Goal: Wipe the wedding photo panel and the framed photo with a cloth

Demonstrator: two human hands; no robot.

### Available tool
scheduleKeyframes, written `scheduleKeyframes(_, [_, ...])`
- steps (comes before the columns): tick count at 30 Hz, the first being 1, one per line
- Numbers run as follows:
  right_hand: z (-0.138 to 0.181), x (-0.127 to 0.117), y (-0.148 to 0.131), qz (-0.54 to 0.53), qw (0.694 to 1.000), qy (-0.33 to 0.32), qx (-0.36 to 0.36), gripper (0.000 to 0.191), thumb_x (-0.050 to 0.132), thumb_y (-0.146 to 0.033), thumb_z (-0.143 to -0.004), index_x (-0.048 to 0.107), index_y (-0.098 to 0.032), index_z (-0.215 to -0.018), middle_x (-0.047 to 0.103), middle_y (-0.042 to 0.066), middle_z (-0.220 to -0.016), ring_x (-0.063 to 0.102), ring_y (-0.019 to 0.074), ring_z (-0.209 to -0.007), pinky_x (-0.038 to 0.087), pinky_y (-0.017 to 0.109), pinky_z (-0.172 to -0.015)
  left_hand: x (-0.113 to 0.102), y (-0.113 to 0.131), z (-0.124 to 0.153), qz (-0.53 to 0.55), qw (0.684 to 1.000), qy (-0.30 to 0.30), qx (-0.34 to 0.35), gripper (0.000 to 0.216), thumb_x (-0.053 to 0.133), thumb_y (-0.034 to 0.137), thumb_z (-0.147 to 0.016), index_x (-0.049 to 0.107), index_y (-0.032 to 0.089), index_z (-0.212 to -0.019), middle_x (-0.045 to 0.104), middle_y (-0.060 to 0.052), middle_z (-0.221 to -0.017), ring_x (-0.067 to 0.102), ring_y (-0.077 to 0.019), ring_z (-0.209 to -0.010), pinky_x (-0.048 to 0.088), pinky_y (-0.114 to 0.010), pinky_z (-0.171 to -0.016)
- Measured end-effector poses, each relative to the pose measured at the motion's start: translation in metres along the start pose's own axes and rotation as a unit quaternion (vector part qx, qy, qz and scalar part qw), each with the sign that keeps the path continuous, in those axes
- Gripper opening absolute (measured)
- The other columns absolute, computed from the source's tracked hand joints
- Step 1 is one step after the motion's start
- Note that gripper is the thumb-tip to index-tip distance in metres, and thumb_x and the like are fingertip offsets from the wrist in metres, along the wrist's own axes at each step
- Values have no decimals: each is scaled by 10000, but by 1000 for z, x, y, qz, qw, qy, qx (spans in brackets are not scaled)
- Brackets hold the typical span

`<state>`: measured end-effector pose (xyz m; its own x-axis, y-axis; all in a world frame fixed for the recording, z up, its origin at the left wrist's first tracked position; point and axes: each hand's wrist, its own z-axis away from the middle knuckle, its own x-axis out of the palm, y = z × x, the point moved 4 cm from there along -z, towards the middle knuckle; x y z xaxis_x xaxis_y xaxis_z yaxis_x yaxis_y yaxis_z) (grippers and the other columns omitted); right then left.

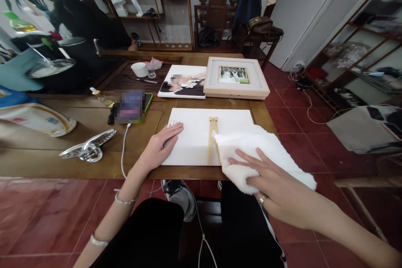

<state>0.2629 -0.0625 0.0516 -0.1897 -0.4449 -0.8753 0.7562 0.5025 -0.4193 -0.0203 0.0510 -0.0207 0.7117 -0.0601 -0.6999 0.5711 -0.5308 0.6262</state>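
A white picture panel [191, 142] lies back side up at the table's front edge, a tan stand leg [213, 132] running down its middle. My left hand [163, 144] rests flat on the panel's left side, fingers stretched out. With my right hand [264, 176] I grip a fluffy white cloth [251, 142], pressing it on the right part of the panel beside the stand leg. Part of the cloth hangs past the table's right edge. It hides the panel's lower right corner.
Behind the panel lie a photo print [184, 81] and a framed photo [216, 81]. To the left are a silver hair clip [88, 146], a phone [147, 102] on a white cable [123, 150], a small dropper bottle [105, 99] and a white cup [140, 69].
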Motion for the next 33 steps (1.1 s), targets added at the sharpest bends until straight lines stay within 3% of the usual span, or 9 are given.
scheduleKeyframes(3, [-14, -9, 14, 12, 1000, 15, 5, 259, 438, -70, -743, 638, -222, -804, 388, 42, -1526, 160, 235, -1471, 128, 584, -1197, 0, 0, 0, 0, 1000, 0, 0, 372, 449, 339, -969, 617, 207, -1274, 579, -71, -1365, 486, -235, -1323, 298, -492, -1169])
scheduleKeyframes(7, [-57, -30, 50, 42, 997, 63, 18, 275, 422, -94, -782, 637, -181, -931, 400, 117, -1516, 144, 271, -1473, 123, 621, -1174, 0, -1, 0, 4, 1000, -3, -6, 372, 450, 330, -971, 613, 198, -1278, 572, -74, -1372, 477, -230, -1330, 276, -488, -1179])
scheduleKeyframes(13, [-105, -49, 87, 69, 992, 101, 39, 339, 375, -109, -840, 603, -143, -1090, 382, 152, -1522, 126, 273, -1477, 124, 658, -1141, -1, -1, -1, 9, 1000, -6, -5, 368, 456, 322, -968, 620, 186, -1269, 573, -85, -1368, 482, -227, -1326, 277, -482, -1178])
scheduleKeyframes(18, [-80, -34, 61, 79, 992, 97, 25, 291, 421, -101, -803, 647, -154, -979, 419, 171, -1495, 141, 304, -1472, 147, 677, -1127, -1, -2, 0, 8, 1000, -3, -3, 365, 455, 316, -968, 616, 195, -1272, 568, -79, -1374, 479, -225, -1329, 280, -485, -1177])
scheduleKeyframes(23, [-17, -7, 8, 28, 1000, 9, -3, 265, 458, -67, -737, 661, -223, -804, 340, 22, -1548, 122, 272, -1475, 123, 640, -1171, 0, -2, 0, 6, 1000, -3, -3, 369, 456, 325, -968, 614, 200, -1277, 573, -74, -1371, 478, -230, -1329, 283, -479, -1179])
scheduleKeyframes(26, [8, 0, -8, -1, 999, -32, -4, 282, 475, -41, -694, 660, -248, -744, 317, -29, -1549, 147, 258, -1470, 138, 595, -1193, 0, -2, 0, 3, 1000, -3, -6, 372, 454, 332, -968, 612, 205, -1280, 570, -70, -1374, 481, -231, -1327, 285, -486, -1178])
scheduleKeyframes(29, [11, -3, -7, -22, 999, -44, -5, 293, 472, -41, -699, 662, -254, -765, 357, -32, -1530, 175, 251, -1464, 151, 577, -1200, 0, -2, 0, 2, 1000, -2, -5, 373, 453, 330, -969, 608, 202, -1283, 570, -70, -1373, 483, -229, -1326, 288, -485, -1177])
scheduleKeyframes(33, [-17, -16, 13, -19, 999, -33, -3, 280, 448, -85, -767, 655, -241, -872, 420, 9, -1506, 161, 248, -1466, 133, 569, -1204, 0, -2, 0, 4, 1000, -2, -1, 369, 454, 318, -968, 611, 193, -1278, 573, -73, -1370, 483, -225, -1326, 282, -475, -1182])
